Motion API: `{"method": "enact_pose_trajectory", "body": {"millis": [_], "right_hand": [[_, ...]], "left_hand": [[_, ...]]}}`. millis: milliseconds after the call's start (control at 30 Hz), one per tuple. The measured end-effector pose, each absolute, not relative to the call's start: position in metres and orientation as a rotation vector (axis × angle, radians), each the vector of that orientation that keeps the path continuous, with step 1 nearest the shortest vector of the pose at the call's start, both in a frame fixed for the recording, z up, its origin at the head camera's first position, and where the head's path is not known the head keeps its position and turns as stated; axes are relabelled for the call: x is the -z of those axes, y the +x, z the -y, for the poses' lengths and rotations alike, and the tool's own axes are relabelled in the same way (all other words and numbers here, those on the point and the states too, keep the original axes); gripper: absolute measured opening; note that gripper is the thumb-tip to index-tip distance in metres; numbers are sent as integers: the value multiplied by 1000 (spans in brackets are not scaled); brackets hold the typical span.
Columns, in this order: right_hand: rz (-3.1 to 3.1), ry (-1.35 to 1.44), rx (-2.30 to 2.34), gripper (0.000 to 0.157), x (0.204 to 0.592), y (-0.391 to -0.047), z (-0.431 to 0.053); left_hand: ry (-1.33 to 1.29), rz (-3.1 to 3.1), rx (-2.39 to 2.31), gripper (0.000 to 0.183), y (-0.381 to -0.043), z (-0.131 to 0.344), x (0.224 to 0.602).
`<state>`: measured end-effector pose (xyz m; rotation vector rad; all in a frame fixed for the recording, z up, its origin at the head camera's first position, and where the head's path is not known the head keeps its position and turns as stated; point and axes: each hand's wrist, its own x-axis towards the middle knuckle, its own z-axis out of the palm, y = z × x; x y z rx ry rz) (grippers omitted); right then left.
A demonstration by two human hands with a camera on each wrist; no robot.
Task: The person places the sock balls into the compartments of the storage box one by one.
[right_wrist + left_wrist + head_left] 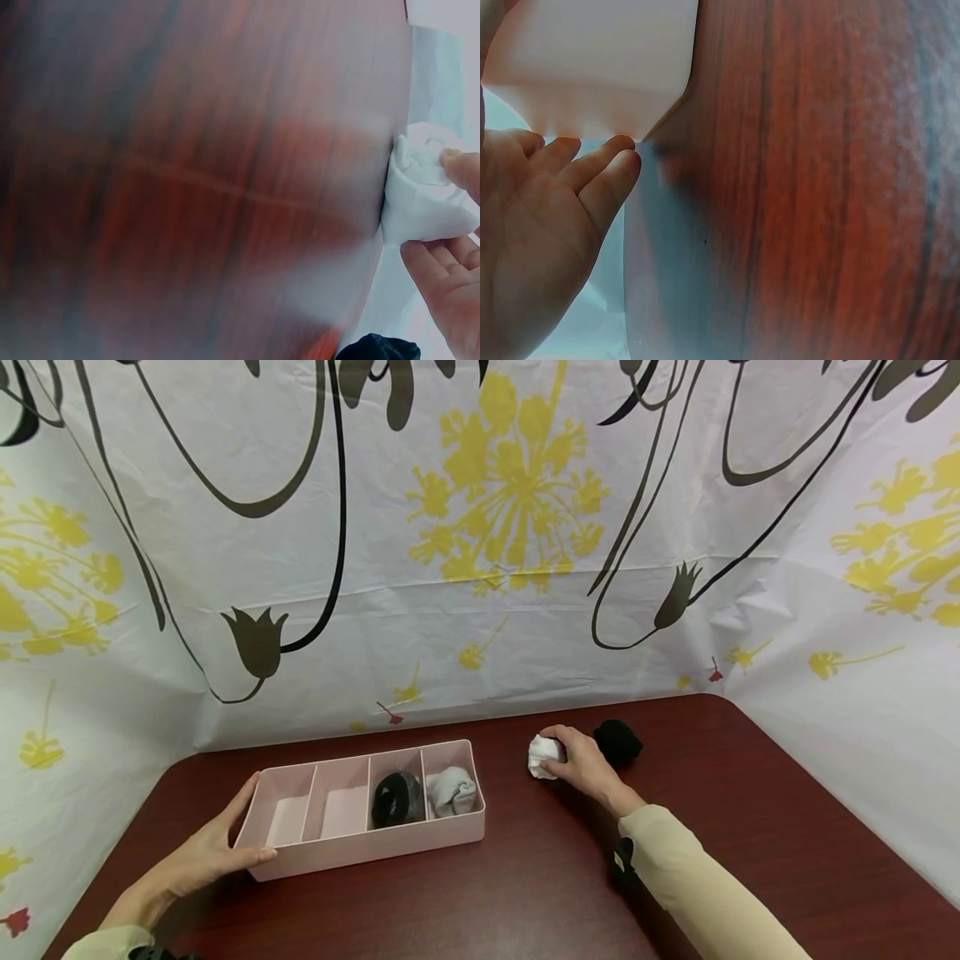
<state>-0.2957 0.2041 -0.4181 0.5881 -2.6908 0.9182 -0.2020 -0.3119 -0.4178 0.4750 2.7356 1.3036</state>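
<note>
A pink box with compartments (367,847) stands at the left of the table. My left hand (206,852) holds its left end, thumb on the front wall and fingers along the end wall; the left wrist view shows the fingertips (619,146) against the box. The third compartment from the left contains a dark rolled bundle (397,799), and the rightmost a grey rolled sock (453,792). To the right of the box, my right hand (581,762) pinches a white rolled sock (543,757) between thumb and fingers, seen closer in the right wrist view. A black rolled sock (617,742) lies just beyond that hand.
The dark red wooden table (525,893) has its back edge against a white patterned sheet (420,643), which also hangs at both sides. The box's two left compartments (341,810) have nothing in them.
</note>
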Motion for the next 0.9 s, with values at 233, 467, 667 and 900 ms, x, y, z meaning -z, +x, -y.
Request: {"method": "enact_pose_trajectory", "body": {"millis": [233, 467, 667, 900], "right_hand": [[2670, 569, -920, 42, 417, -294, -202], [2613, 571, -1024, 43, 406, -292, -194], [2541, 624, -1152, 42, 390, -287, -175], [2476, 711, -1254, 44, 371, -278, -151]], "left_hand": [[483, -2752, -1303, 104, -201, 312, 418], [443, -2744, -1272, 104, -201, 312, 416], [434, -2725, -1283, 104, -201, 311, 415], [441, -2705, -1304, 103, -201, 312, 416]]}}
